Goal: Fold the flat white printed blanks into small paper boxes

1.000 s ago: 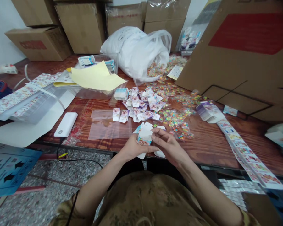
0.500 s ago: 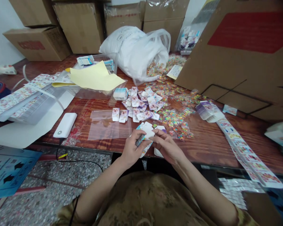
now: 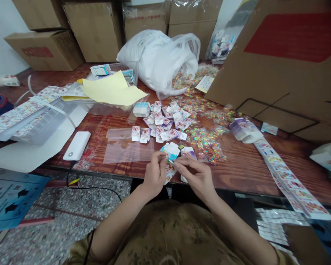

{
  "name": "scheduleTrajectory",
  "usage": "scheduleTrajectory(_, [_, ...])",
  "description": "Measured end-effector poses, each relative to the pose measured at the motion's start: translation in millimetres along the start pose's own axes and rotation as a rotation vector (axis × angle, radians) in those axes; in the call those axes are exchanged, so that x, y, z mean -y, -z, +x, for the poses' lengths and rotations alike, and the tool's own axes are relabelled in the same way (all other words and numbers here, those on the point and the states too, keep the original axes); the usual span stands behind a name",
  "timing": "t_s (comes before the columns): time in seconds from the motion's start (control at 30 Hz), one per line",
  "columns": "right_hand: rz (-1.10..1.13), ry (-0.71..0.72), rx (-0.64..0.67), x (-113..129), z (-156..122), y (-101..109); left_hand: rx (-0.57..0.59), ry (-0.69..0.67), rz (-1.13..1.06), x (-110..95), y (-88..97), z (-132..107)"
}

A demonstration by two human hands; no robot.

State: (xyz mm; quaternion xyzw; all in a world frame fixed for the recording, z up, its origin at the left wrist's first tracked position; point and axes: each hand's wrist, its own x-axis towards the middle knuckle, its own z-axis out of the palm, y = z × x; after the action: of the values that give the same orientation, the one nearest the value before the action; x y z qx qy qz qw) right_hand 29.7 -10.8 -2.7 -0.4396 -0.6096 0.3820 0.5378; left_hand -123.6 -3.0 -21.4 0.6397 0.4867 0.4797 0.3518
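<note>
Two hands: left hand point(image 3: 154, 173), right hand point(image 3: 196, 175) — fingers point(image 3: 162, 157) closed on small carton point(image 3: 173, 151)
Carton pile point(image 3: 168, 119): surface point(image 3: 242, 165), 12 o'clock

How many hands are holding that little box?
2. The left hand pinches the small printed carton from its left side, and the right hand pinches it from its right.

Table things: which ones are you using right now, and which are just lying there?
In use: little box, pinched by left hand and right hand; likely also the pile of boxes, flat boxes and clear bag close by.
Just lying about: power bank, yellow paper, white sack, cartons at the back.
</note>
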Motion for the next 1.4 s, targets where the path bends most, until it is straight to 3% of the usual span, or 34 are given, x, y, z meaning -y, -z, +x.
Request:
scheduleTrajectory(0.13, [0.043,-0.128,-0.034,4,2,-2,0.013,-0.035,0.048,0,-0.2,-3])
scheduleTrajectory(0.47, [0.058,-0.199,-0.019,6,7,7,0.04,-0.057,0.057,-4,-0.5,-4])
scheduleTrajectory(0.97, [-0.004,0.029,0.284,7,10,23,0.032,-0.154,0.064,-5,2.9,-1])
scheduleTrajectory(1.27, [0.001,-0.064,0.2,7,-1,14,0.054,-0.217,0.096,-12,7.6,3])
scheduleTrajectory(1.4, [-0.027,0.003,0.145,8,1,18,0.077,-0.254,0.136,-12,7.3,1])
